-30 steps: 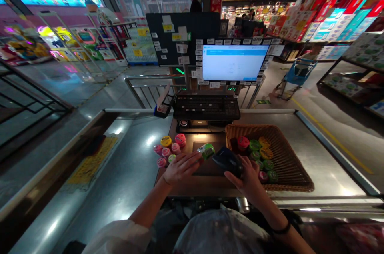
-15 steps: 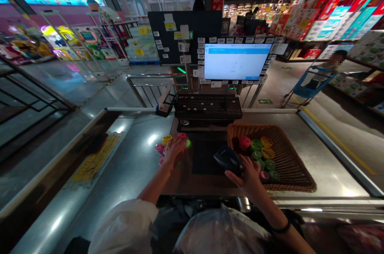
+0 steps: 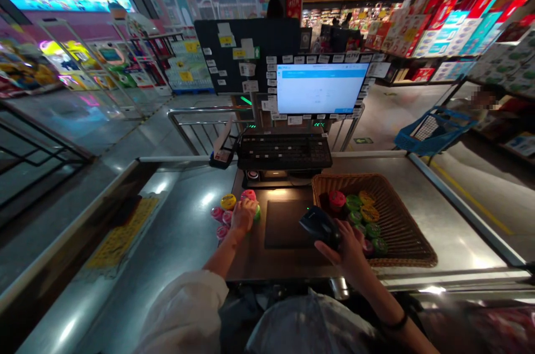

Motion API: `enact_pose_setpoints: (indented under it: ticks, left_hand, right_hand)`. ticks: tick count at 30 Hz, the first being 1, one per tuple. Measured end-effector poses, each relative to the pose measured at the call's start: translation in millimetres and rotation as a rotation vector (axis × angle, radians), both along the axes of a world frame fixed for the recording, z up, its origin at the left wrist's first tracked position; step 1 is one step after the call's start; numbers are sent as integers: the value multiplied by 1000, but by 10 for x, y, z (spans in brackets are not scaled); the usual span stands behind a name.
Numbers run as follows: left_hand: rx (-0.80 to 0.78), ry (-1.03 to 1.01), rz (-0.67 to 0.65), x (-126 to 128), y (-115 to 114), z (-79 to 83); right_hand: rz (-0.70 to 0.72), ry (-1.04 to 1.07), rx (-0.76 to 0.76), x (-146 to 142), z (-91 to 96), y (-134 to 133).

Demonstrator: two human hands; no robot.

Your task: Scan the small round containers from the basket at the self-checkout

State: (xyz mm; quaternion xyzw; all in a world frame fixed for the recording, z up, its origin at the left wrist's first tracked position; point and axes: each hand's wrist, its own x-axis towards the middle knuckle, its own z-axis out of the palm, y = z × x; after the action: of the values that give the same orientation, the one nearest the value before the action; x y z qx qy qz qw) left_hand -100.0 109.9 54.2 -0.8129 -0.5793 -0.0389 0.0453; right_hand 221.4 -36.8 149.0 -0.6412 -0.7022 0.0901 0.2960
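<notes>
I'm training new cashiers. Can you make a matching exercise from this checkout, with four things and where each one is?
Things:
1. Handheld scanner
2. Woven basket
3. Keyboard
4. Left hand

Places:
A. On the round tubs
B. Behind the dark mat
C. In the right hand
D. Right of the mat, holding more tubs

Pairs: 1-C, 2-D, 3-B, 4-A

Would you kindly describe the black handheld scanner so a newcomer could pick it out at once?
From the bright monitor, drop past the black keyboard to the wicker basket. Just left of the basket, the right hand holds the black handheld scanner. Unlike the colourful round tubs nearby, it is dark and angular.
</notes>
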Motion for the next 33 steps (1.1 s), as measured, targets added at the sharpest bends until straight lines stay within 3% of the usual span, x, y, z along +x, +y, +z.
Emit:
enact_pose_setpoints:
  ticks: [10, 16, 20, 26, 29, 33]
  left_hand:
    - [82, -126, -7, 25, -137, 25]
    - [82, -178, -90, 327, -124, 227]
    - [72, -276, -179, 725, -114, 427]
    - [-19, -386, -280, 1613, 3, 684]
    - [-138, -262, -382, 2051, 102, 722]
    - [-248, -100, -500, 2513, 216, 651]
  right_hand:
    - [-7, -61, 73, 84, -72, 54]
    - [-59, -47, 63, 149, -140, 58]
    - [-128, 21, 12, 226, -201, 46]
    - [-309, 99, -63, 488, -227, 15]
    - [-406, 103, -111, 657, -202, -11]
    - [-481, 95, -127, 874, -163, -32]
